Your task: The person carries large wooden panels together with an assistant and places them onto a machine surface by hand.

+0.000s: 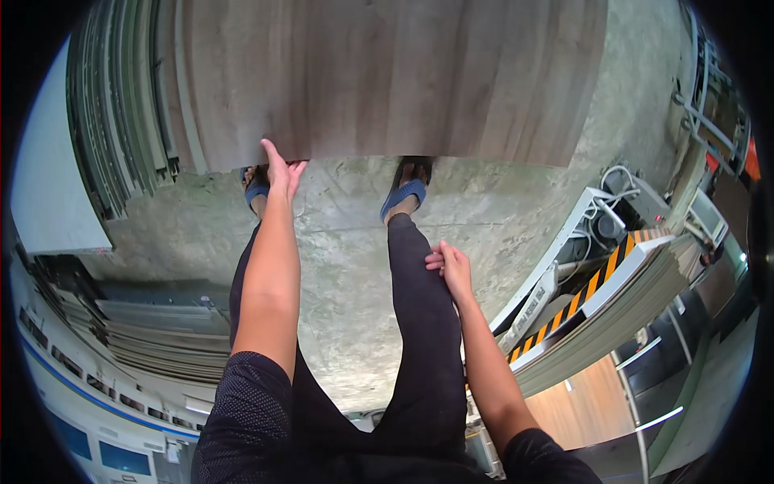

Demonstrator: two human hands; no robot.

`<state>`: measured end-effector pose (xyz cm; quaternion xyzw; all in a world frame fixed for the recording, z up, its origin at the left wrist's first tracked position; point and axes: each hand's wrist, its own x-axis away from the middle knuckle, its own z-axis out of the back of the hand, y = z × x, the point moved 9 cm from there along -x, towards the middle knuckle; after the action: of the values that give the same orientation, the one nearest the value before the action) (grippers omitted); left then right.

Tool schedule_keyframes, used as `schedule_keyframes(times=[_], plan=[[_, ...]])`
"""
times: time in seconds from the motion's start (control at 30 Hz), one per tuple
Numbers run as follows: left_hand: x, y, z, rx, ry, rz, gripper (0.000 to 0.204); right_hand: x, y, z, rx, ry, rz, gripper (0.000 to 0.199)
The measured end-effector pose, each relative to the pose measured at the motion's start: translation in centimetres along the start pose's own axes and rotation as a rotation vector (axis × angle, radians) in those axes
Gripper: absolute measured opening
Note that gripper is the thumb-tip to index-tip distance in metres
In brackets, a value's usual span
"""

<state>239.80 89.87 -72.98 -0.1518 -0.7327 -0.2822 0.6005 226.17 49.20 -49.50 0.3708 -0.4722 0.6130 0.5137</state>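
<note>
A large brown wood-grain panel (371,81) stands in front of me, its near edge running just above my sandalled feet. My left hand (280,171) is stretched forward to that edge, left of the middle. Its thumb lies over the panel's face and the fingers are spread apart near the edge; I cannot tell how firmly they touch it. Beside my right knee hangs my right hand (453,270), loosely bent with its fingers a little apart and nothing in it. It is away from the panel, nearest to my dark trouser leg (423,298).
Several upright boards (121,97) lean in a stack at the left, beside a white sheet (52,177). To the right stand a white machine frame with cables (601,210) and a black-and-orange striped edge (572,302). A metal trolley frame (709,113) is farther right.
</note>
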Motion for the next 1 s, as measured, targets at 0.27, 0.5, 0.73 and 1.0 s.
schedule_keyframes(times=[0.27,0.5,0.73,1.0], plan=[[0.5,0.1,0.5,-0.048,0.054,-0.082,0.086,-11.6,-2.1,-0.1,-0.290,-0.080,-0.019,0.071],[7.2,1.1,-1.5,0.009,0.033,-0.119,0.081,-15.8,-7.2,1.5,-1.000,0.000,-0.155,0.129],[15.0,2.7,-3.7,0.123,-0.074,-0.119,0.079,-11.0,-16.0,5.7,-1.428,-0.148,0.199,0.082],[25.6,5.2,-4.3,0.023,0.058,-0.134,0.092,-1.9,-16.2,8.7,-1.366,-0.106,0.089,0.078]])
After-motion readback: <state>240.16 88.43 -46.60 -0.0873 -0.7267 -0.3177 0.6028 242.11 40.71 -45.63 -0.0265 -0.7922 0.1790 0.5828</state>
